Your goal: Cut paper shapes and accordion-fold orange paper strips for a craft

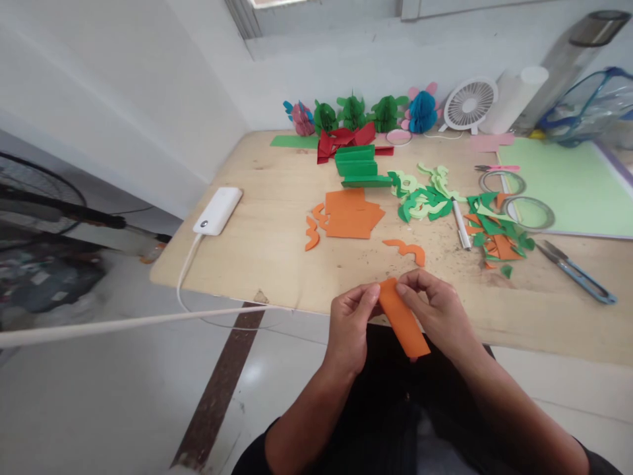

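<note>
A folded strip of orange paper (404, 323) slants between my hands at the table's front edge. My left hand (352, 320) pinches its upper left corner between thumb and fingers. At the upper right corner, my right hand (435, 307) grips the same paper. Just beyond lies a wavy orange cutout (408, 249), flat on the wood. Farther back is a small pile of orange paper squares (349, 216), with more wavy orange cutouts (312, 232) to its left.
On the wooden table (267, 224) lie green folded paper (357, 161), red paper (341, 142), green scraps (425, 201), a white pen (461, 224), tape rolls (531, 212) and blue-handled snips (578, 274). A power bank (217, 211) trails a cable at left. Paper figures (352, 113) and a fan (469, 104) line the wall.
</note>
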A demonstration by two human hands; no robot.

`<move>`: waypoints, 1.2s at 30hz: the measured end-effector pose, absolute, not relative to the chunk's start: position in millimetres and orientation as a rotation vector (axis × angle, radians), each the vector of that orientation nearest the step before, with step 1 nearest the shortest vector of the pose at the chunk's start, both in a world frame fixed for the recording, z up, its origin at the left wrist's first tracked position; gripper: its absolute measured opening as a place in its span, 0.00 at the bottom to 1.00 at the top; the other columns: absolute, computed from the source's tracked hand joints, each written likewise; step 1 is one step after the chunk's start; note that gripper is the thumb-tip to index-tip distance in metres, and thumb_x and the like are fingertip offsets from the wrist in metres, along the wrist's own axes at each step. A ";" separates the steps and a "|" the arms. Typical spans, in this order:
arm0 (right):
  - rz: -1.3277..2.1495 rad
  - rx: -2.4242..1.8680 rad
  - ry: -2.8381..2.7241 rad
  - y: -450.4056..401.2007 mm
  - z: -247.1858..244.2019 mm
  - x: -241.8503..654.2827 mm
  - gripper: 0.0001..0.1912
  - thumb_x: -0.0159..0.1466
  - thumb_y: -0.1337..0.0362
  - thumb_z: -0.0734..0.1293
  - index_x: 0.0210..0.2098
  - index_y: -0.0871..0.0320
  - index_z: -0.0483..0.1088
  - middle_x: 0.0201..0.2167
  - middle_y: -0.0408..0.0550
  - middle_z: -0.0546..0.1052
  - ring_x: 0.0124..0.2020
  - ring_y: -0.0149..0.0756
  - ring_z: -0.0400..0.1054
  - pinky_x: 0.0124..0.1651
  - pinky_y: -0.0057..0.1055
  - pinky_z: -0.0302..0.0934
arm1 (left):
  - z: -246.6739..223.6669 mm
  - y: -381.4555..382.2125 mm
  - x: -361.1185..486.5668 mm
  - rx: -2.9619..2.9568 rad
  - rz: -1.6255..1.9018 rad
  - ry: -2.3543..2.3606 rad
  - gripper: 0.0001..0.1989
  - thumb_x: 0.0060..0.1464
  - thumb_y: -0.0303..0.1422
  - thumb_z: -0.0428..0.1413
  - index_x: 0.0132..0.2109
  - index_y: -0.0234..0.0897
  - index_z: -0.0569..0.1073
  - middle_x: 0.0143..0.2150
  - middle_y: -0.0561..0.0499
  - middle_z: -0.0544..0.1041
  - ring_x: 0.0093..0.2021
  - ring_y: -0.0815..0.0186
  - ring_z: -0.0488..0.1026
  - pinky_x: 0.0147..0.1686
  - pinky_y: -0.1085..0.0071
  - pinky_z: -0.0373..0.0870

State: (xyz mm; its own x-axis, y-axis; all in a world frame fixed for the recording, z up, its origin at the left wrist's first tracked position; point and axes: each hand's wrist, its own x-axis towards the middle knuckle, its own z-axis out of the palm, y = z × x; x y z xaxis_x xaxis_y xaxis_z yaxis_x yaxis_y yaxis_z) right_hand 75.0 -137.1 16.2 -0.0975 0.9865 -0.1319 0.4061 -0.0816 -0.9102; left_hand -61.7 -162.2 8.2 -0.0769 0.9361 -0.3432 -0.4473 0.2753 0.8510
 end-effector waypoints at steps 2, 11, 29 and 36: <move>1.157 -1.526 -1.549 -137.6 17.1 75.0 0.10 0.61 0.56 0.62 0.30 0.55 0.69 0.26 0.44 0.74 0.29 0.33 0.66 0.33 0.29 0.62 | 7.7 -162.1 -61.7 0.570 1.243 1.124 0.12 0.51 0.40 0.61 0.34 0.33 0.80 0.32 0.47 0.80 0.33 0.63 0.76 0.39 0.66 0.74; 1.168 -1.523 -1.518 -139.1 20.9 75.0 0.10 0.61 0.56 0.62 0.28 0.55 0.70 0.25 0.43 0.73 0.29 0.32 0.67 0.33 0.29 0.61 | 8.0 -160.8 -59.6 0.555 1.217 1.143 0.14 0.48 0.42 0.63 0.34 0.33 0.80 0.32 0.47 0.80 0.35 0.62 0.77 0.40 0.66 0.74; 1.192 -1.489 -1.496 -139.4 18.1 74.6 0.10 0.62 0.57 0.62 0.29 0.56 0.69 0.26 0.43 0.73 0.28 0.31 0.66 0.32 0.28 0.60 | 4.5 -159.9 -58.3 0.591 1.231 1.183 0.14 0.49 0.42 0.62 0.33 0.33 0.80 0.30 0.48 0.80 0.34 0.64 0.76 0.41 0.66 0.73; 1.166 -1.510 -1.529 -139.2 13.3 73.5 0.10 0.62 0.58 0.62 0.29 0.56 0.69 0.25 0.41 0.72 0.26 0.30 0.64 0.30 0.27 0.58 | -0.2 -161.4 -60.7 0.689 1.228 1.285 0.14 0.51 0.41 0.61 0.36 0.34 0.80 0.31 0.49 0.80 0.34 0.65 0.75 0.39 0.69 0.72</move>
State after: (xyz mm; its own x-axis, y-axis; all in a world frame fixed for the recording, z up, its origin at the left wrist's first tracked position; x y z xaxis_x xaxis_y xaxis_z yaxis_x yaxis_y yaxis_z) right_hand 73.5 -139.2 13.3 -0.0931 0.9884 -0.1196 0.3765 -0.0763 -0.9233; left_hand -60.7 -161.4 -0.2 -0.1555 0.9323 -0.3266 -0.2843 0.2744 0.9186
